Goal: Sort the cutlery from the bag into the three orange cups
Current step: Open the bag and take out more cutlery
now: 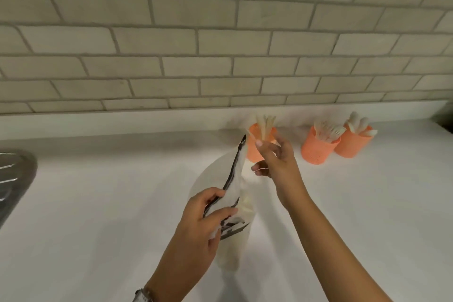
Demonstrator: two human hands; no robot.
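Fingers (263, 148) of right hand (277, 162) are raised just beyond the bag's (245, 206) top and half curled. A pale sliver by the fingertip may be a piece of cutlery, but it is too blurred, so I cannot tell whether anything is pinched. Left hand (203, 223) grips the bag at its zip edge; the bag stands on the bench (98, 203), mouth up.

Risks: the right hand sits against the nearest cup (252, 152), just beyond the bag. That cup looks light and top-heavy with white pieces (266, 125), and a knock could tip it. If the left grip loosens, the bag could slump and spill. White cutlery on a white bench could easily be mis-sorted.

Hard to see: the bag's contents, the nearest cup's front (hidden behind the hand), and the type of its pieces. Middle cup (316, 152) and far cup (353, 146) stand right of the bag, side by side — forks and spoons, apparently. Sink (14, 174) is cut off, far left of the bag.
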